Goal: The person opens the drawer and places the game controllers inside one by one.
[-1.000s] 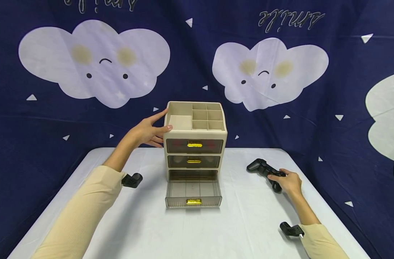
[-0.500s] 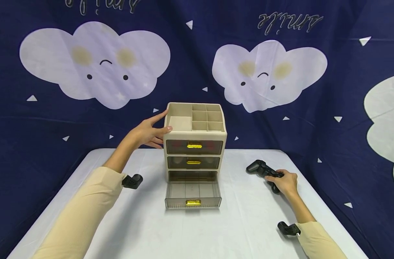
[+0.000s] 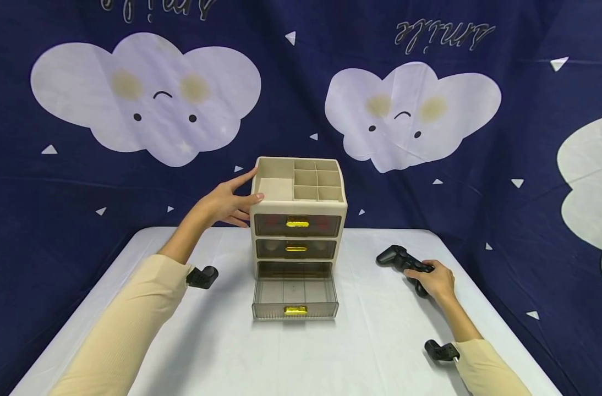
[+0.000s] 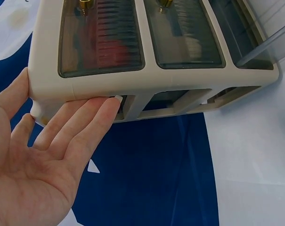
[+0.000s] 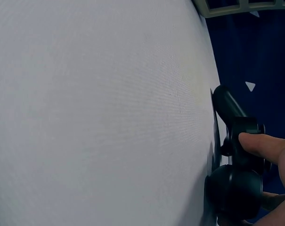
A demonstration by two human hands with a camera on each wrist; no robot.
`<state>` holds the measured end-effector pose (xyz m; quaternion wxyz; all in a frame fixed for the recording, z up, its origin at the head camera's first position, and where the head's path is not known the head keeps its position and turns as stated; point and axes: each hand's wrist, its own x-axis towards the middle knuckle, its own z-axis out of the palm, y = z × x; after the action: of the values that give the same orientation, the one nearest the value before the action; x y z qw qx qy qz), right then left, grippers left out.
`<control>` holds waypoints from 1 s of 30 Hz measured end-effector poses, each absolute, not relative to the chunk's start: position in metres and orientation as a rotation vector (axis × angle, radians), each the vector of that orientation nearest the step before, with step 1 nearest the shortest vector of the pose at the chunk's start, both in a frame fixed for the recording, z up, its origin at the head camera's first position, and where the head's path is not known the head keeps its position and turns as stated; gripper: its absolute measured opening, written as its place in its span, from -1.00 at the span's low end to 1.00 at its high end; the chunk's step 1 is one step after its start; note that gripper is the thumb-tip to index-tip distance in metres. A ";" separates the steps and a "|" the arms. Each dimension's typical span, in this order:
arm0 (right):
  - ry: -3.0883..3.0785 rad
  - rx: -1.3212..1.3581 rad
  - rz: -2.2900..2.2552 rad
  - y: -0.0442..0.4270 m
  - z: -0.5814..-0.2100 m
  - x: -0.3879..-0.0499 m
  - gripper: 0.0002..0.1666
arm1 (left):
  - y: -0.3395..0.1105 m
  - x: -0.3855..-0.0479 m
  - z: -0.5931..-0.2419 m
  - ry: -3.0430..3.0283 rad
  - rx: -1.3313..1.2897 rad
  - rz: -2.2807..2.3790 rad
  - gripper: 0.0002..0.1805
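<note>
A beige desktop drawer organizer [image 3: 301, 207] stands upright on the table. Its bottom drawer [image 3: 295, 291] is pulled out, transparent, divided and with nothing seen in it; the two drawers above are closed. My left hand [image 3: 224, 204] rests against the organizer's left side, thumb over the top edge. In the left wrist view its fingers [image 4: 81, 125] lie fairly straight along the side wall. At the right, a black game controller [image 3: 396, 255] lies at a slant on the table. My right hand [image 3: 438, 279] grips its near end, the thumb [image 5: 262, 145] on one face and other fingers mostly hidden behind.
A white cloth covers the table [image 3: 301, 357]. Behind it hangs a dark blue curtain [image 3: 291, 110] with clouds and small triangles. Reddish contents show dimly through the top drawer [image 4: 104, 42]. The organizer's top tray [image 3: 276, 187] has several compartments.
My right hand has shifted slightly left along the controller and then stays nearly still. The left hand and the organizer have not visibly moved.
</note>
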<state>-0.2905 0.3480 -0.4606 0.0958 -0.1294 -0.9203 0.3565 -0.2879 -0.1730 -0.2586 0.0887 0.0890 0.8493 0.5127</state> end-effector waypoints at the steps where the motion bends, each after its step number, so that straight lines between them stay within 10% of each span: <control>1: -2.722 -0.394 1.059 0.348 -0.461 -0.291 -0.09 | -0.173 -0.288 -0.259 2.525 0.266 1.528 -0.10; 30: -2.807 -0.172 0.878 0.326 -0.393 -0.269 -0.07 | -0.172 -0.287 -0.259 2.538 0.252 1.529 -0.12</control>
<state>-0.2691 0.3262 -0.3934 0.0978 -0.0582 -0.9482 0.2966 -0.2871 -0.1719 -0.2587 0.0839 0.0844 0.8505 0.5124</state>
